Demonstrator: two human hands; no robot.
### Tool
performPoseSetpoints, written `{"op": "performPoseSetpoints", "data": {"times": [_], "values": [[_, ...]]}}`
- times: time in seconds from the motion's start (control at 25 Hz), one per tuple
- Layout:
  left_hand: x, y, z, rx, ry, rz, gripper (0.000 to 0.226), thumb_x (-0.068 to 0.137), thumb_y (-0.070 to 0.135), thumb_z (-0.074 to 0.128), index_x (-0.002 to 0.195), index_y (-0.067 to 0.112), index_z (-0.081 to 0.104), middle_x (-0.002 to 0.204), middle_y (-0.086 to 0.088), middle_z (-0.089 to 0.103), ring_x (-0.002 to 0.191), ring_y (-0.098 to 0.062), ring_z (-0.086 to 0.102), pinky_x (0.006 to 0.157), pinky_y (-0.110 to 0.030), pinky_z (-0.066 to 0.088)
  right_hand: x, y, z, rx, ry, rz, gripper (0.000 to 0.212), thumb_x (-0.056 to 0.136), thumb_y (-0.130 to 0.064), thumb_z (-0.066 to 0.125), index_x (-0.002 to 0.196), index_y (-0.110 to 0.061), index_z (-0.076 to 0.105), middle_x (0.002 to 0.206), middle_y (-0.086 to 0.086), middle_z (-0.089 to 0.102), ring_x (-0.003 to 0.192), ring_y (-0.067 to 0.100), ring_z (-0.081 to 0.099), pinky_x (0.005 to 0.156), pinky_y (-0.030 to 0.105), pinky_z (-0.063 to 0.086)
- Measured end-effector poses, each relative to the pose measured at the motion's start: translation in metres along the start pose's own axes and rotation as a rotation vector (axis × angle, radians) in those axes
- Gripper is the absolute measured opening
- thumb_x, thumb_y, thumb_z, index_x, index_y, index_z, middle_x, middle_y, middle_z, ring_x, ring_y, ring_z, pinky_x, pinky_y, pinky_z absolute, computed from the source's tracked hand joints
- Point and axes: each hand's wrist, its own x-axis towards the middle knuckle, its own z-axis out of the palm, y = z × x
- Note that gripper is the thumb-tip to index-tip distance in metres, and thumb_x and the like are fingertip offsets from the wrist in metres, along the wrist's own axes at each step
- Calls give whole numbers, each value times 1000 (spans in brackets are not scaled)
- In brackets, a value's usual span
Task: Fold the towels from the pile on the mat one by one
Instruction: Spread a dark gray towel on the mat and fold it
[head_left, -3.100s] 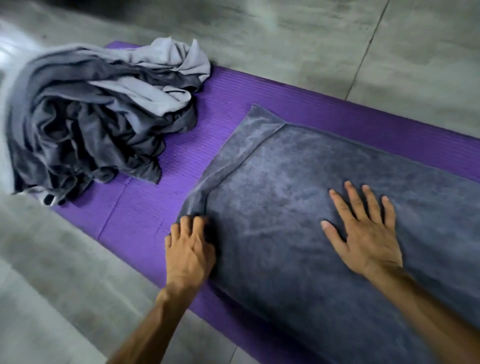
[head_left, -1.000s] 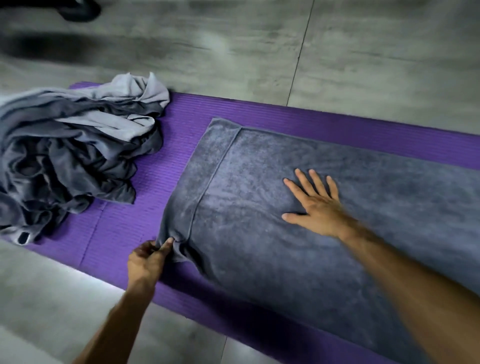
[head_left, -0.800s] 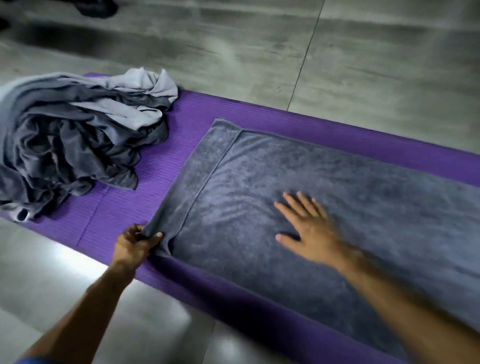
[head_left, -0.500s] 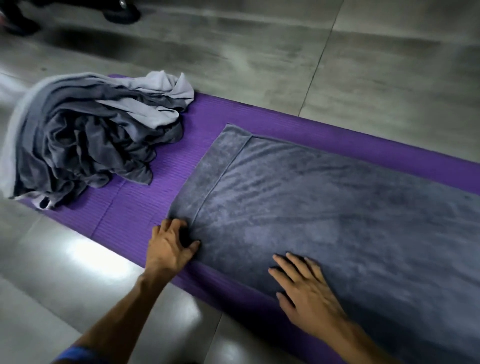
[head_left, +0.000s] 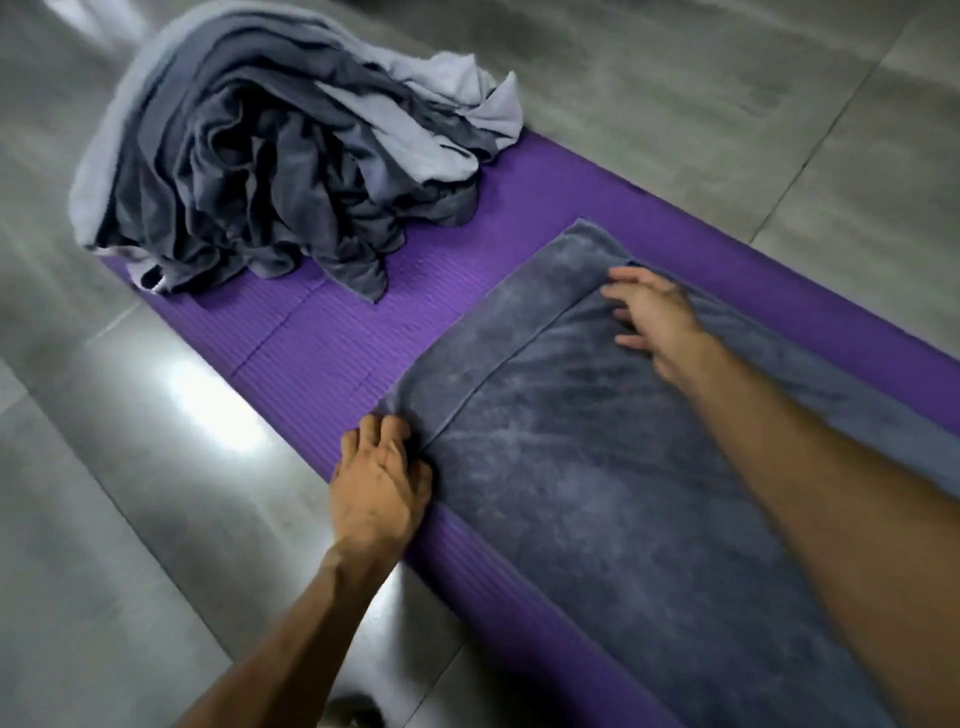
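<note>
The dark grey towel (head_left: 597, 493) lies spread flat on the purple mat (head_left: 332, 353), its short hemmed end turned toward the pile of towels (head_left: 270, 171), which sits crumpled on the far left end of the same mat. My left hand (head_left: 382, 491) rests on the near corner of the towel, with the fingers (head_left: 387, 431) bent down onto the hem; I cannot tell if they really pinch the cloth or only press it. My right hand (head_left: 654, 312) reaches to the far corner with the fingers spread and relaxed, holding nothing that I can see. I judge that both hands go to the two corners of this short end so the towel can be lifted and folded evenly, without wrinkles. The right part of the towel is cut off by the picture edge, and my right forearm covers some of it, so its full length is unknown. The right hand is a little blurred. The mat lies on a grey tiled floor (head_left: 130, 519).
</note>
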Motion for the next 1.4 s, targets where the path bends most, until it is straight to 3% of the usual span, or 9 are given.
{"op": "performPoseSetpoints", "data": {"times": [0.28, 0.44, 0.52, 0.68, 0.88, 1.0, 1.12, 1.24, 1.4], "values": [[7, -9, 11, 221, -7, 179, 48, 71, 28, 67, 117, 17, 57, 131, -11, 53, 119, -35, 51, 84, -49, 49, 59, -22, 17, 110, 51, 60, 22, 83, -18, 65, 104, -24, 59, 86, -6, 58, 89, 10, 55, 65, 29, 47], [9, -22, 6, 155, -107, 222, 51, 78, 46, 43, 124, 26, 52, 144, -14, 43, 132, -38, 40, 98, -55, 42, 75, -30, 3, -612, 354, -121, 28, 88, -15, 53, 112, -8, 67, 110, 11, 59, 106, 29, 59, 95, 37, 49], [18, -33, 0, -76, -177, 156, 44, 82, 50, 36, 113, 30, 60, 142, -14, 46, 136, -35, 35, 108, -50, 35, 78, -38, 14, -706, 381, -245, 20, 88, -13, 51, 98, -11, 68, 113, 15, 58, 107, 28, 60, 101, 34, 46], [39, -38, -9, -261, -120, -38, 20, 69, 19, 74, 84, 29, 66, 110, -1, 53, 111, -29, 52, 93, -25, 32, 99, -40, 34, -686, 177, -151, 18, 83, -10, 58, 96, -6, 69, 93, 16, 64, 87, 23, 62, 62, 27, 50], [38, -27, -24, -106, -101, -88, 33, 65, 20, 81, 96, 20, 68, 106, -3, 54, 101, -32, 50, 83, -46, 46, 102, -36, 34, -346, 79, -99, 29, 78, 3, 64, 98, -18, 66, 75, 3, 60, 59, 10, 52, 43, 18, 41], [37, -34, -30, -22, -96, -147, 36, 68, 31, 79, 101, 19, 68, 110, -5, 53, 105, -33, 49, 83, -45, 45, 105, -36, 36, -277, -25, -174, 55, 79, 3, 65, 131, -16, 58, 105, 2, 63, 88, 15, 62, 64, 16, 47], [28, -27, -25, 144, -27, 148, 45, 79, 44, 57, 114, 16, 64, 127, -9, 52, 113, -36, 49, 91, -50, 41, 73, -23, 41, -459, 30, -424, 57, 82, -3, 66, 137, -14, 53, 154, 5, 34, 138, 18, 38, 100, 14, 33], [5, -24, -3, 246, -129, 568, 52, 89, 42, 37, 134, 20, 52, 146, -12, 45, 131, -35, 45, 110, -49, 26, -27, 51, 40, -723, 154, -705, 55, 89, -22, 58, 142, -10, 47, 157, 13, 30, 138, 30, 39, 110, 36, 36], [-9, -20, -5, 383, -254, 529, 52, 85, 41, 36, 118, 12, 64, 130, -19, 58, 109, -40, 62, 94, -54, 47, -224, 196, 36, -1202, -234, -820, 58, 91, -45, 45, 146, -26, 41, 160, 4, 27, 146, 31, 29, 112, 53, 33]]}}
